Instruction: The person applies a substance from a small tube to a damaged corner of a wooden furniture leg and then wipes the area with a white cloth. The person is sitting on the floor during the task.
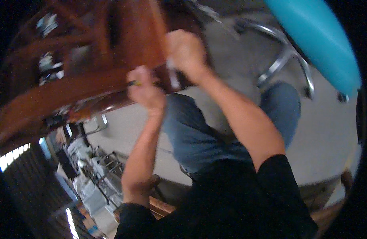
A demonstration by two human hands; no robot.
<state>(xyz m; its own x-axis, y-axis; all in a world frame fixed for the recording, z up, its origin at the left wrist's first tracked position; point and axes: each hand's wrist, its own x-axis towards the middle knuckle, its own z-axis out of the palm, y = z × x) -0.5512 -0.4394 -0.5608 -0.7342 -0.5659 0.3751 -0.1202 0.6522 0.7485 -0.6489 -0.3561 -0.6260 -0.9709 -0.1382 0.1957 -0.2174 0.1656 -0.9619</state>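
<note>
My left hand [145, 89] is closed at the edge of a reddish-brown wooden piece of furniture [135, 36]. A small black-and-yellow item [134, 83] shows between its fingers, too blurred to name. Farther up and to the right, my right hand [187, 51] is curled into a fist against the side of the wood. Whatever its fingers hold is hidden. Just below that fist a pale, narrow strip [174, 76] runs along the dark wooden edge; I cannot tell whether the hand touches it. Motion smears both hands.
A turquoise chair seat [322, 44] with chrome wheeled legs [285, 59] stands at the upper right. My knees, in blue jeans [195, 135], sit beneath my arms. Small items [48, 65] lie among the wooden compartments at left. Metal frames and plastic-wrapped goods [90, 179] crowd the lower left.
</note>
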